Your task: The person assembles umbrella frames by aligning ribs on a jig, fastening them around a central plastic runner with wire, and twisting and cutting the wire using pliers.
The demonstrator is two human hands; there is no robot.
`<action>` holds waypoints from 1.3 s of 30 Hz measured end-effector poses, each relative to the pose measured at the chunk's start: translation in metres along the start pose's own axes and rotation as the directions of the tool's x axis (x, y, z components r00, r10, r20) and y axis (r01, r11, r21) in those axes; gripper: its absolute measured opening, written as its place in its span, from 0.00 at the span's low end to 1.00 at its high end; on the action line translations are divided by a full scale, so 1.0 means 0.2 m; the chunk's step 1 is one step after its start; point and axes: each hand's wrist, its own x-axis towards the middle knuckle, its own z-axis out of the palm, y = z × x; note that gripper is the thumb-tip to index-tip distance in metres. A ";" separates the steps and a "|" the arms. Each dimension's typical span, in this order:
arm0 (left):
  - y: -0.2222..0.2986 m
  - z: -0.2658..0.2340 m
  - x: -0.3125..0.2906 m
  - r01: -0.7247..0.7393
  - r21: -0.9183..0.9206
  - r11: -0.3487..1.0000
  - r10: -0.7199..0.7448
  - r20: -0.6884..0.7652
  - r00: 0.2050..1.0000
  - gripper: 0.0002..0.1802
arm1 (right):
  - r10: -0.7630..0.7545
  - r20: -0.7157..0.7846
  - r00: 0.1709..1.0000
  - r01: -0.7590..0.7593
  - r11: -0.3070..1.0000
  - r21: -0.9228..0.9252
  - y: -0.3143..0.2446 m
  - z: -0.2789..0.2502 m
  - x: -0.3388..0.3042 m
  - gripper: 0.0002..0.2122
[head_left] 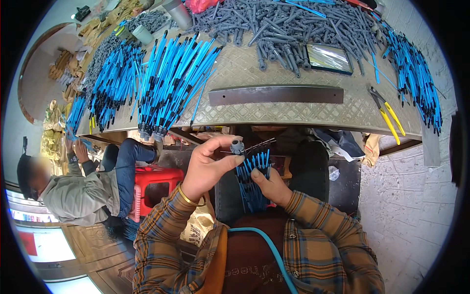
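My left hand [208, 164] pinches a grey plastic tubular fitting [237, 147] between thumb and fingers, its round open end facing up. Close beside it, my right hand [274, 186] is wrapped round a bundle of thin blue rods [249, 191] with black parts. The rods' upper ends fan out just below and right of the fitting. Thin dark pieces with pale tips [264, 144] stick out behind the rod ends; I cannot tell what holds them. Both hands are above my lap, in front of the table edge.
On the patterned table [264, 111] lie a dark metal bar [276, 94], yellow-handled pliers [387, 115], a shallow box [329, 58] and a heap of grey fittings [274, 24]. Blue rod bundles [174, 81] lie left, more rods [416, 73] right. Another person [83, 186] sits left beside a red stool [154, 183].
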 end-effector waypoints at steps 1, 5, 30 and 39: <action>0.01 -0.01 0.00 0.011 -0.021 1.000 -0.011 0.021 1.000 0.20 | 0.021 0.025 0.999 -0.022 1.000 0.014 0.01 -0.01 0.00 0.20; 0.01 -0.05 0.00 0.039 -0.043 0.998 -0.035 0.084 0.996 0.20 | 0.042 0.178 0.983 -0.065 0.990 0.124 -0.04 -0.02 0.01 0.23; 0.12 -0.03 -0.07 0.057 0.068 0.996 -0.069 0.179 0.981 0.19 | 0.041 0.161 0.986 -0.050 0.998 0.047 -0.08 0.01 -0.05 0.23; 0.25 -0.05 0.02 -0.407 0.760 0.506 0.197 0.357 0.913 0.18 | -0.006 0.050 0.999 0.006 1.000 0.008 -0.09 0.03 -0.07 0.21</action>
